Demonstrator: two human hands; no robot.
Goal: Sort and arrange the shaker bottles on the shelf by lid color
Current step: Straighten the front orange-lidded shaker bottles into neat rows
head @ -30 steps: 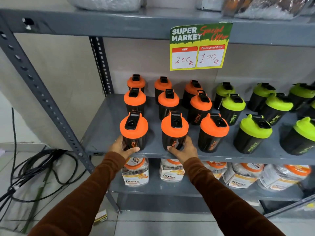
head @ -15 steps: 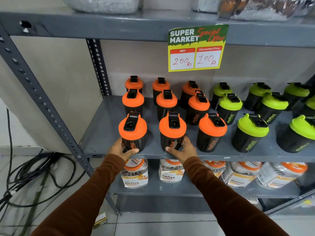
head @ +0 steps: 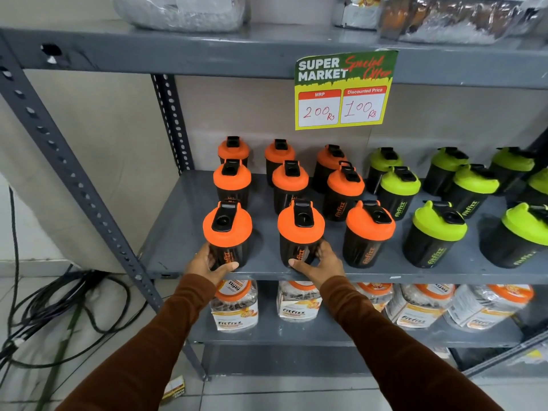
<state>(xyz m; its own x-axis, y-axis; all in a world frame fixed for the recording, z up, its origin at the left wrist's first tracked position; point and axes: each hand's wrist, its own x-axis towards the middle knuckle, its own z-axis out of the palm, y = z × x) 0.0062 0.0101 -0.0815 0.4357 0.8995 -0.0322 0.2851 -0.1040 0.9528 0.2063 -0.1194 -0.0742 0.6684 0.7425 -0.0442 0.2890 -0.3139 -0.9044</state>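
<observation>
Grey metal shelf [head: 189,221] under both hands | green-lidded black shakers [head: 433,232] well right of right hand | left hand [head: 207,264] wrapped round front-left orange-lidded black plastic shaker bottle [head: 227,232] | right hand [head: 318,262] wrapped round next orange-lidded black bottle [head: 300,231], both upright at shelf's front edge

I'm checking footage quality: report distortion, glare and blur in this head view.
Head view: wide-angle bend bows the left upright and tilts the green-lid bottles at right; soft glare on the wrapped packs up top; jars below slightly blurred; both hands, left hand and right hand, sharp, evenly lit.
</observation>
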